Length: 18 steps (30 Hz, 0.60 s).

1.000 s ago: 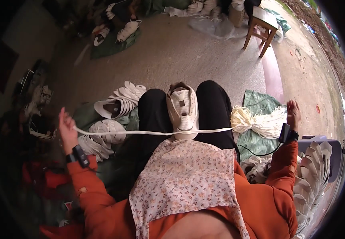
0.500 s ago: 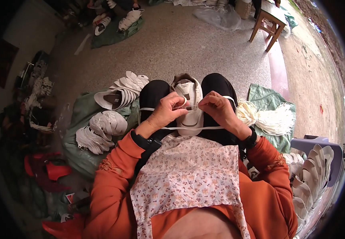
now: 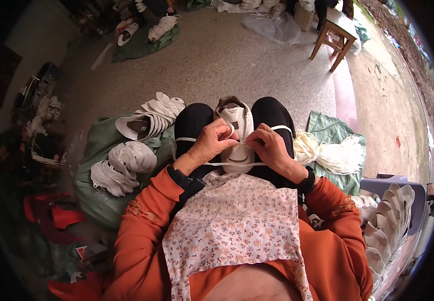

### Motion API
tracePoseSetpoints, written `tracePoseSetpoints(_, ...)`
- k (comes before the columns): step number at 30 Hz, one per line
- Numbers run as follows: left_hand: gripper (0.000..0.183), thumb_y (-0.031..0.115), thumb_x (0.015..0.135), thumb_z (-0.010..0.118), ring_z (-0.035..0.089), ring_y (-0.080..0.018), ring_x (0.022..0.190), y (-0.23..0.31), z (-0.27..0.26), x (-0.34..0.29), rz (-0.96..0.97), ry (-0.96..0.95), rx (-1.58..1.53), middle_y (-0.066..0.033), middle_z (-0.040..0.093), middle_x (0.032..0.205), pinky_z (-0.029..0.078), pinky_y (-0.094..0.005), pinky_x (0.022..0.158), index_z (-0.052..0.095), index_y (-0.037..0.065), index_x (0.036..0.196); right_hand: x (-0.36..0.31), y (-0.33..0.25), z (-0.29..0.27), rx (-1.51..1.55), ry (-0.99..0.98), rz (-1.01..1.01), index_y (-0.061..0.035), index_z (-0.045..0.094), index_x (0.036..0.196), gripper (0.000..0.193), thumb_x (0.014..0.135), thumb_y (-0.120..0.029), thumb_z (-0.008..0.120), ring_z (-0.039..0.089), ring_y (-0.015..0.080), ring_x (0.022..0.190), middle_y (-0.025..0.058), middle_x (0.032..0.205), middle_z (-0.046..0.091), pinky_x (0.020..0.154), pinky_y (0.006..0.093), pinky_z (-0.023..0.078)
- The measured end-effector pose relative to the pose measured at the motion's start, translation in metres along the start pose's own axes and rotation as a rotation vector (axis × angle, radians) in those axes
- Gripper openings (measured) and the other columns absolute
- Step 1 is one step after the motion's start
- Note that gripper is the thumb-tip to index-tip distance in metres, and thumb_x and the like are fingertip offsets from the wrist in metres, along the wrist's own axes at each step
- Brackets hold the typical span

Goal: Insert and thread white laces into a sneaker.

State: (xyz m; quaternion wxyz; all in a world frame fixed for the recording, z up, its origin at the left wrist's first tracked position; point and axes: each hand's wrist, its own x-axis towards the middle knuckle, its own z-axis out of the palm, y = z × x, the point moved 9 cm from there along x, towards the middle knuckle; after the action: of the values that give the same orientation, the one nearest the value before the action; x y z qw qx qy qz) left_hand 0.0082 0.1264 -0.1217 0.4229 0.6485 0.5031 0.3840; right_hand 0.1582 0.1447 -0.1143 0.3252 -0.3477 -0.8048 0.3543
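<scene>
L hand (image 3: 212,139) pinched on lace (image 3: 216,164) over shoe (image 3: 238,153); R hand (image 3: 273,148), opp. side of shoe, pinched too, seemingly on lace. Lacing prob. just begun; upper shoe looks unlaced, left to do.

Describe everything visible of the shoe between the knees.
The shoe rests between the black-clad knees, toe toward the wearer's body. Off-white, with a brownish collar lining, a mesh-looking tongue and a dark curved line or shadow over the toe. A white lace crosses its toe; the left hand and right hand partly hide its middle.
</scene>
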Motion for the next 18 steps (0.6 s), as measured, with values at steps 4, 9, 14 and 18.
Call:
tracePoseSetpoints(4,0.012,0.004,0.078,0.076,0.052,-0.0065,0.079,-0.0056,0.0003,0.0001,0.006,-0.016,0.015,0.0013,0.051,0.086,0.043,-0.021,0.069,0.066,-0.001,0.085,0.0019,-0.0018,0.0001,-0.01,0.021,-0.007,-0.0058,0.064,0.084,0.004,0.08,-0.006,0.066,0.062,0.0276,0.075,0.0083,0.082,0.056,0.064,0.0343,0.049)
tracePoseSetpoints(9,0.012,0.004,0.077,0.076,0.051,-0.0059,0.077,-0.0027,0.0005,0.0005,0.008,-0.021,0.043,0.002,0.051,0.084,0.043,-0.021,0.068,0.066,0.0,0.084,0.0001,0.0004,0.0001,-0.005,0.043,0.011,-0.0057,0.064,0.084,0.004,0.08,-0.006,0.065,0.062,0.0276,0.075,0.0082,0.082,0.057,0.064,0.0345,0.049)
tracePoseSetpoints(14,0.012,0.004,0.077,0.075,0.051,-0.0059,0.077,-0.0025,0.0002,-0.0005,0.009,-0.011,0.042,0.0022,0.051,0.083,0.043,-0.0213,0.067,0.066,0.0,0.084,-0.001,0.0002,0.0012,0.027,0.037,0.03,-0.005,0.064,0.083,0.004,0.08,-0.005,0.066,0.061,0.0262,0.073,0.0082,0.081,0.057,0.062,0.0337,0.048)
tracePoseSetpoints(18,0.012,0.005,0.077,0.076,0.052,-0.0061,0.077,-0.0015,0.0004,-0.0004,0.009,-0.012,0.049,0.0021,0.051,0.083,0.043,-0.0214,0.067,0.067,0.0,0.083,-0.002,-0.0012,-0.0017,0.073,0.076,0.016,-0.0047,0.065,0.082,0.004,0.079,-0.004,0.067,0.061,0.0249,0.071,0.008,0.08,0.057,0.06,0.033,0.047)
